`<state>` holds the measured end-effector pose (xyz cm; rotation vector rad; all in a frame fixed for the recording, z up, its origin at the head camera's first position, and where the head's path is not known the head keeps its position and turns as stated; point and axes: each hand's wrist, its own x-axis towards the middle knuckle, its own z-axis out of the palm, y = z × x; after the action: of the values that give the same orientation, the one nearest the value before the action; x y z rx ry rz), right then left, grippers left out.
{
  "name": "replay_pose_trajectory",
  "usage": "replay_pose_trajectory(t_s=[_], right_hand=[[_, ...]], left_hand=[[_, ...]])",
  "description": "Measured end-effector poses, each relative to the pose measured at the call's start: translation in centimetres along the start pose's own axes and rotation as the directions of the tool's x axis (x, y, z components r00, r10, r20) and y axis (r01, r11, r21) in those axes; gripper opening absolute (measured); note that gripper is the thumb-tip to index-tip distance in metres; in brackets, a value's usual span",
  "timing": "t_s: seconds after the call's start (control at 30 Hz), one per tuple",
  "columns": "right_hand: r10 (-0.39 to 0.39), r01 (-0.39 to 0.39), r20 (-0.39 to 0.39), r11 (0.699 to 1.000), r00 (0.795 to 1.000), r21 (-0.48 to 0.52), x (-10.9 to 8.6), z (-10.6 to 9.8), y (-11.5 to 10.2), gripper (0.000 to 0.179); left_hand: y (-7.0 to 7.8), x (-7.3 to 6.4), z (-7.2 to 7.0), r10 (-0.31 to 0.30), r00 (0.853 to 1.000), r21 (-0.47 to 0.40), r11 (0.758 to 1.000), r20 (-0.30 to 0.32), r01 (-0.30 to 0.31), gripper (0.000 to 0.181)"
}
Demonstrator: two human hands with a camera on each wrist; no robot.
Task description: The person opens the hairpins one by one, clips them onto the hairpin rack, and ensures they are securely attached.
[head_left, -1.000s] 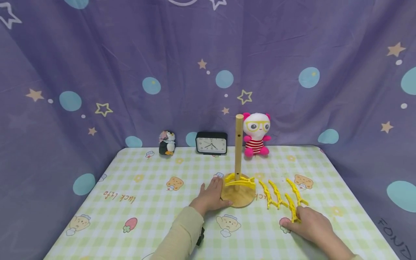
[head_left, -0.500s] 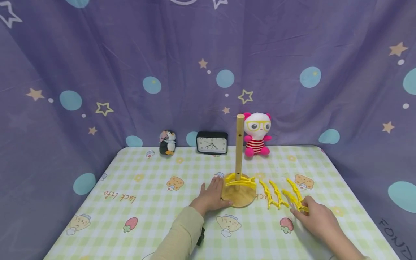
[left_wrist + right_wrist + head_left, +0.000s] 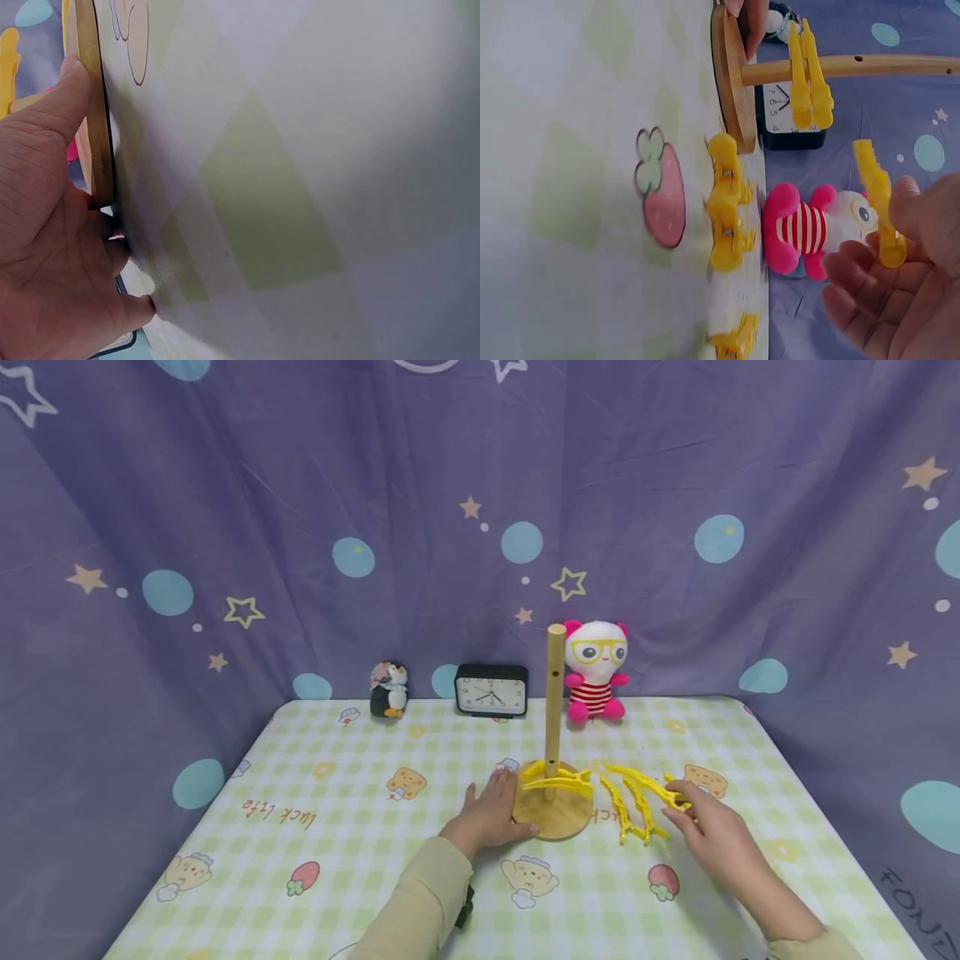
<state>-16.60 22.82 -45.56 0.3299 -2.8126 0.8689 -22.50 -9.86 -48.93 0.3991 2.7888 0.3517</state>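
Nearest, pale sleeves (image 3: 416,893) are lying over a checked tablecloth (image 3: 360,902), with a strawberry print (image 3: 663,882) showing on the near right. The right hand (image 3: 712,839) is pinching the back end of a yellow clip (image 3: 880,199) between thumb and fingers, holding it raised to the right of a wooden stand (image 3: 553,710). The left hand (image 3: 487,817) is gripping the left edge of the stand's round base (image 3: 558,820), thumb at the near rim, fingers spreading toward the far side. Two more clips (image 3: 724,201) are lying side by side just right of the base; another clip (image 3: 735,343) is lying farther right, mostly hidden behind the right hand in the head view. Two clips (image 3: 801,105) are clasping the post low down. Farther off, a penguin figure (image 3: 388,692), a black clock (image 3: 491,693) and a pink-and-white plush (image 3: 595,672) are standing left to right before a purple curtain (image 3: 637,460).
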Motion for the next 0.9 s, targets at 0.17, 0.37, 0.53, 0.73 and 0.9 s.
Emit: replay_pose_trajectory(t_s=[0.17,0.37,0.53,0.73,0.9], right_hand=[[-0.045,0.044,-0.017,0.999,0.999,-0.020,1.2,0.5,-1.2,0.033],[-0.132,0.129,-0.066,0.990,0.989,-0.050,2.6,1.5,-2.2,0.031],[-0.227,0.219,-0.117,0.973,0.967,-0.074,3.8,2.6,-2.7,0.027],[-0.303,0.294,-0.092,0.950,0.948,-0.105,5.3,3.6,-3.5,0.024],[-0.342,0.333,-0.065,0.935,0.938,-0.121,6.4,4.2,-4.2,0.025]], left_hand=[[-0.5,0.6,0.7,0.007,1.000,-0.003,1.000,-0.025,-0.007,0.103],[-0.3,0.4,0.6,0.010,1.000,0.011,1.000,-0.029,-0.010,0.102],[0.4,-0.4,-0.4,0.001,1.000,0.008,1.000,-0.005,-0.001,0.099],[0.6,-0.9,-0.9,0.010,1.000,-0.015,1.000,-0.010,-0.010,0.098],[0.5,-0.8,-0.6,0.015,1.000,-0.014,1.000,-0.016,-0.015,0.100]])
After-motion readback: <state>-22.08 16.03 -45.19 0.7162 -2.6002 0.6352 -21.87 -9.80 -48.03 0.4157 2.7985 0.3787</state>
